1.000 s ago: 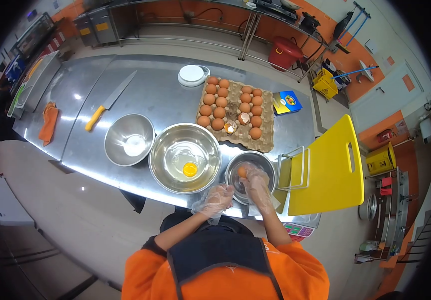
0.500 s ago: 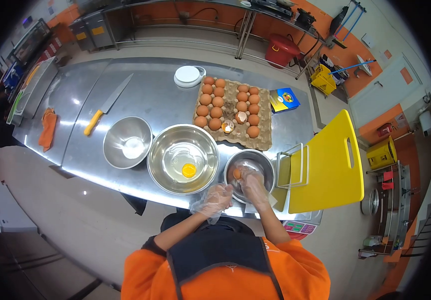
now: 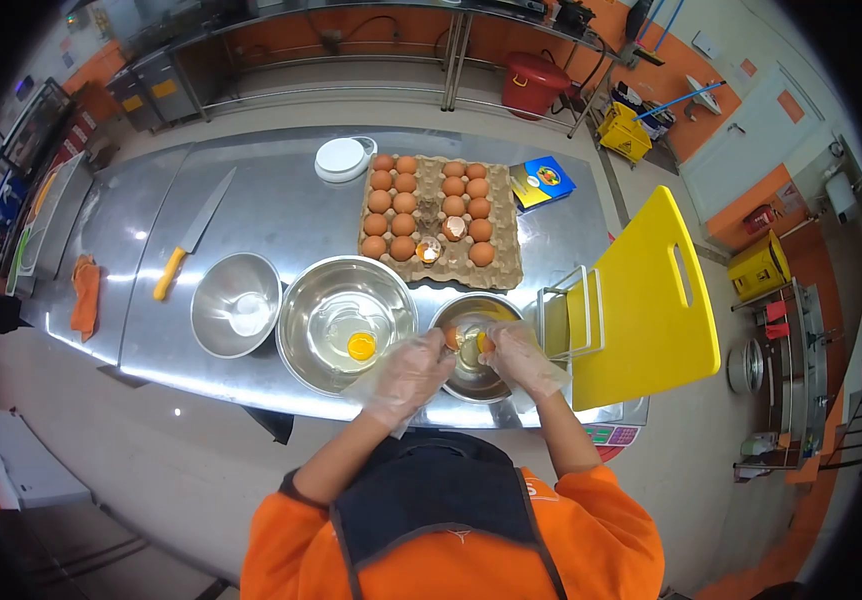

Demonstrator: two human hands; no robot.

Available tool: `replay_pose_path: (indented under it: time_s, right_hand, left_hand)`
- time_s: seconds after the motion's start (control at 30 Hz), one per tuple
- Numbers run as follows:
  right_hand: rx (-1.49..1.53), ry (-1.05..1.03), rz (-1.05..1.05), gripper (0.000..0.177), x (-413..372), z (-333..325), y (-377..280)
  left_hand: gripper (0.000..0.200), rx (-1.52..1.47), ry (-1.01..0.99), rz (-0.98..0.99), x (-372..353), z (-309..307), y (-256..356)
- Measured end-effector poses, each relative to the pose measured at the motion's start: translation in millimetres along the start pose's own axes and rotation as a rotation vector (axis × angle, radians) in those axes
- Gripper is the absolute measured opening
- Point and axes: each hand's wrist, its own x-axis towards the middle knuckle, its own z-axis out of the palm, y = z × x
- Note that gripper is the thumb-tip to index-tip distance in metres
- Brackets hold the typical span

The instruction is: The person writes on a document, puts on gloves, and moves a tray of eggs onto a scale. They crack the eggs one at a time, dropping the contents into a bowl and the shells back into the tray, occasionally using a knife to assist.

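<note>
Over the small steel bowl [image 3: 473, 388] my two gloved hands hold the parts of a cracked egg. My left hand [image 3: 417, 374] grips one eggshell half [image 3: 451, 337]. Pinched in my right hand [image 3: 523, 360] is the other eggshell half [image 3: 487, 345], with yellow yolk showing in it. Clear egg white appears between the halves and in the bowl. To the left, a larger steel bowl [image 3: 303, 305] contains egg white and one whole yolk [image 3: 361, 346]. Behind the bowls lies a cardboard egg tray [image 3: 507, 262] with several brown eggs and two broken shells [image 3: 430, 250].
A yellow cutting board [image 3: 641, 310] stands in a white wire rack [image 3: 571, 315] at the right. Another steel bowl [image 3: 213, 312], a yellow-handled knife [image 3: 194, 240] and an orange cloth [image 3: 85, 297] lie leftward. At the back are a white scale [image 3: 341, 158] and a blue-yellow box [image 3: 543, 184].
The egg in my right hand has been split into two halves. My left hand has come over to the small bowl's rim and taken one half. The camera view has shifted slightly.
</note>
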Motion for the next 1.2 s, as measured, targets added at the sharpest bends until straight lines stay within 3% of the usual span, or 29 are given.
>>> replay_pose_path:
  time_s: [0.1,0.17,0.27,0.4,0.47,0.6,0.67,0.7,0.77,0.8,0.87,0.93,1.07,1.2]
  right_hand:
    - [-0.148,-0.092,-0.056,0.020,2.9,-18.0,-4.4]
    - [-0.238,-0.166,-0.076,0.019,2.9,-35.4,-12.8]
    - [-0.123,-0.204,0.128,0.023,-3.1,-49.9,-22.2]
    - [-0.115,-0.166,0.137,0.024,-15.3,-52.7,-18.9]
    - [-0.098,-0.115,0.128,0.024,-21.2,-49.4,-12.8]
    - [-0.072,-0.087,0.151,0.023,-25.8,-50.5,-9.9]
    - [-0.040,-0.097,0.179,0.023,-28.6,-49.2,-8.3]
    - [0.021,-0.084,0.195,0.023,-30.0,-45.0,-5.4]
    - [0.090,-0.067,0.216,0.024,-32.3,-37.5,-1.8]
    - [0.092,0.017,0.126,0.024,-31.9,-35.4,0.1]
    - [0.094,0.103,0.035,0.024,-30.3,-39.4,-5.4]
    - [0.201,0.108,0.259,0.025,-32.0,-47.2,-18.9]
    - [0.182,0.055,0.242,0.029,-29.3,-75.9,-33.2]
    - [0.230,0.200,0.095,0.034,-29.7,-97.2,-47.7]
  left_hand:
    - [0.020,0.216,-0.079,0.131,21.8,30.1,-7.6]
    - [0.013,0.571,-0.147,0.264,31.9,52.8,-21.3]
    - [0.008,0.545,-0.132,0.324,39.9,74.7,-37.4]
    - [0.007,0.558,-0.180,0.212,61.0,93.8,-37.1]
    - [0.012,0.659,-0.312,0.031,71.3,89.6,-18.1]
    - [0.012,0.696,-0.299,0.161,70.5,90.1,-22.4]
    - [0.013,0.747,-0.124,0.300,66.1,90.1,-25.3]
    - [0.013,0.750,-0.130,0.303,64.7,87.3,-28.8]
    - [0.014,0.613,-0.031,0.489,63.4,64.0,-19.0]
    - [0.014,0.616,-0.036,0.493,61.7,59.2,-20.9]
    - [0.015,0.570,0.182,0.763,58.6,51.8,-25.5]
    - [0.017,0.558,0.197,0.803,53.5,47.1,-29.7]
    - [0.017,0.476,0.262,0.920,51.2,32.0,-27.2]
    - [0.013,0.454,0.368,0.979,50.8,16.7,-10.6]
